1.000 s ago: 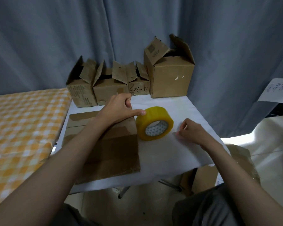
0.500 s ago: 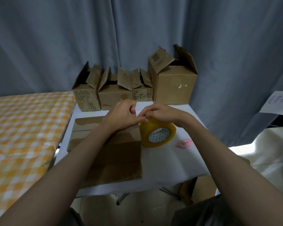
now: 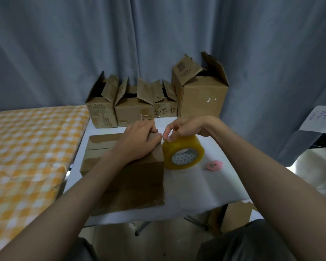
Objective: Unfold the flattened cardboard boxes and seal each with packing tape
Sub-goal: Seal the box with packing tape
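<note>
- Head view: my right hand (image 3: 186,129) has a curled grip pinching the top of the yellow tape roll (image 3: 183,154), upright on the white surface (image 3: 205,187).
- My left hand (image 3: 139,141), fingers curled, rests on the flattened cardboard box (image 3: 132,181), just left of the roll.

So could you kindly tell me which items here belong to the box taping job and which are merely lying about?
Job: flattened cardboard box, tape roll, four opened boxes, both hands.
Lying about: small pink object, checked cloth, paper note.
</note>
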